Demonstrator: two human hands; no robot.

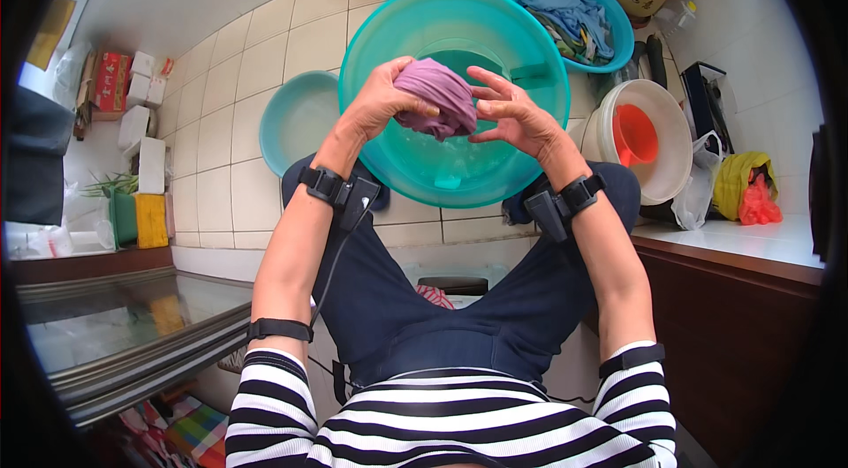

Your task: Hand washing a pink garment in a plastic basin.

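A bunched purple cloth [437, 97] is held above a large translucent teal plastic basin [457, 193]. My left hand [391, 96] grips its left side, with the thumb pressed along the lower front. At the cloth's right side, my right hand [509, 112] has its fingers spread; I cannot tell whether the fingertips touch the fabric. Water covers the bottom of the basin, and a small pale block [448, 182], perhaps soap, lies inside near its front wall.
A smaller blue basin [278, 130] stands on the tiled floor at the left, partly under the teal one. At the back right, a blue tub [623, 24] holds clothes. A white bucket [682, 157] with a red scoop [635, 135] sits by my right knee.
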